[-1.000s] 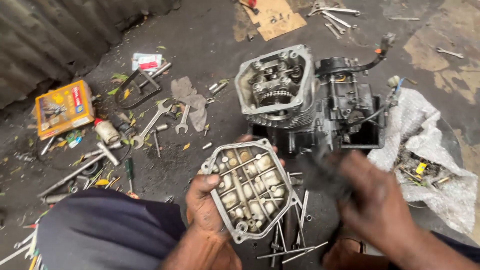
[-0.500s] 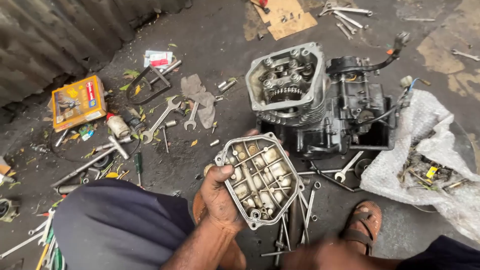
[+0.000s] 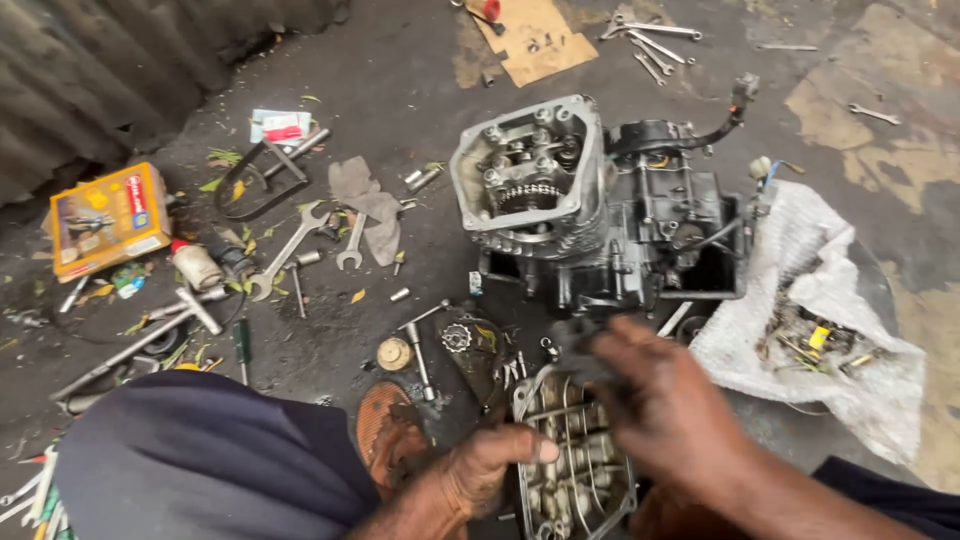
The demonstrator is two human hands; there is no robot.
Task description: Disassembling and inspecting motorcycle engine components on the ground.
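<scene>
My left hand grips the left edge of a grey metal engine cover, which lies inner side up, low in the view between my legs. My right hand hovers over the cover's top end, blurred, with its fingers closed on a small dark object that I cannot identify. Just beyond stands a motorcycle engine with its cylinder head open, showing a sprocket and valve gear.
A white sack of small parts lies at the right. Spanners, a rag, an orange box and loose bolts litter the dark floor at the left. Cardboard and more spanners lie at the back. My knee and sandalled foot are near.
The cover has dropped lower and closer to me, still in my left hand. My right hand has come in from the lower right and now sits over the cover's top end.
</scene>
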